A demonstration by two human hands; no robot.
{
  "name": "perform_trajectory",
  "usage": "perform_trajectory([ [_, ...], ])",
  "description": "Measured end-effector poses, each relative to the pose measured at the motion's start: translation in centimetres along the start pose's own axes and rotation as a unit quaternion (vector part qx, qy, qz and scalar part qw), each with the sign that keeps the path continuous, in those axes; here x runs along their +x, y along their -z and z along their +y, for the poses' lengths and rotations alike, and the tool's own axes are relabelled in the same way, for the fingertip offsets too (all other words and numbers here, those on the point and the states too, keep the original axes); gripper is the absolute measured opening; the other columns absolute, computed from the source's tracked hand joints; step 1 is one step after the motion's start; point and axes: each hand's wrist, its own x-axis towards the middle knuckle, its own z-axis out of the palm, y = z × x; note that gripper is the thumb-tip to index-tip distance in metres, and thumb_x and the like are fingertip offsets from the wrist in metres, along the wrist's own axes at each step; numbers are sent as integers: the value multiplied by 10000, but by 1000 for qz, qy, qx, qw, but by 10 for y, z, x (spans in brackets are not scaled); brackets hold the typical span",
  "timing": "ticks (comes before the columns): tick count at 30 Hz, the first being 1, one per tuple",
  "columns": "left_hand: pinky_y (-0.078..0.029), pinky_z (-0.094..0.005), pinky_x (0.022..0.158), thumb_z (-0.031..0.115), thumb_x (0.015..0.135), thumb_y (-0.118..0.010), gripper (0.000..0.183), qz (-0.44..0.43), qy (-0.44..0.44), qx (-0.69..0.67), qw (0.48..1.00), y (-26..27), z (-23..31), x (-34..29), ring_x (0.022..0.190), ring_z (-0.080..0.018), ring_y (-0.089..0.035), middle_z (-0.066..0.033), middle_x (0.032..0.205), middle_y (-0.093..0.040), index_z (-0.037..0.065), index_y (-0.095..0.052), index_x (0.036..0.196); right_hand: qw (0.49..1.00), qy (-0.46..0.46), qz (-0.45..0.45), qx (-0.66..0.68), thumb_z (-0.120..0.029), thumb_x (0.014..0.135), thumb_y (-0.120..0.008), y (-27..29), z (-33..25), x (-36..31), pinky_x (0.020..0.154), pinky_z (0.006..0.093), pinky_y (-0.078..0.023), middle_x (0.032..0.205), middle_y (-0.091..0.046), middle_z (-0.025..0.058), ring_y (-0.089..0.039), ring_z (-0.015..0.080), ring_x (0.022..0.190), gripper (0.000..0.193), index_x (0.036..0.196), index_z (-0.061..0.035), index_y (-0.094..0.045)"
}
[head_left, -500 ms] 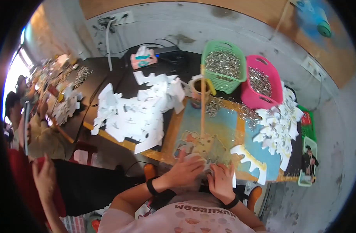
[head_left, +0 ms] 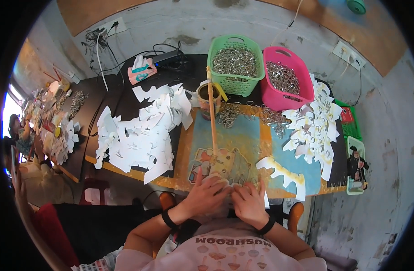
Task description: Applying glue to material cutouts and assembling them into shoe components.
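Note:
At the table's front edge my left hand [head_left: 208,195] and my right hand [head_left: 250,204] are close together, fingers bent and pinched around a thin white cut piece [head_left: 266,200]. Most of that piece is hidden by the hands; one end shows beside the right fingers. Just beyond the hands is a glue-stained, patterned board [head_left: 229,163]. To the right lies a white scalloped strip [head_left: 283,175] with yellowish stains. A brown-stained pot [head_left: 209,103] has a long wooden stick [head_left: 213,122] in front of it, and small metal rings [head_left: 229,115] lie beside it.
White cut pieces [head_left: 148,135] pile up at left, stained ones [head_left: 313,131] at right. A green basket [head_left: 236,83] and a pink basket [head_left: 286,97] hold metal rings. Tissues [head_left: 141,72] sit at the back. A person in dark trousers [head_left: 103,226] is close on my left.
The view has shifted, so the table things appear further left. My hands have drawn closer together at the table edge. The neighbouring person's arm has moved farther left in view.

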Motion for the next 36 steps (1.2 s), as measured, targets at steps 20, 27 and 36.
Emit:
perform_trajectory([
  [20, -436, -454, 827, 139, 657, -748, 363, 156, 157, -100, 970, 11, 18, -23, 869, -247, -561, -54, 947, -549, 83, -625, 995, 934, -113, -13, 338, -25, 758, -665, 17, 6, 46, 792, 347, -474, 822, -593, 101, -590, 289, 840, 230, 954, -28, -545],
  [27, -460, -306, 660, 171, 744, -779, 370, 108, 292, -404, 860, 26, 41, 12, 813, -207, -589, -91, 913, -594, 12, -598, 1026, 747, -217, 76, 624, 43, 792, -689, 35, 5, 37, 733, 215, -466, 830, -599, 13, -588, 80, 798, 365, 1066, -54, -468],
  [36, -479, -215, 639, 106, 902, -632, 224, 68, 278, -587, 757, 16, 44, 29, 766, -44, -553, -46, 881, -652, -35, -580, 1068, 654, -271, -31, 705, -2, 834, -677, 51, 15, 32, 654, 188, -447, 824, -645, 9, -578, 44, 750, 279, 1092, -17, -573],
])
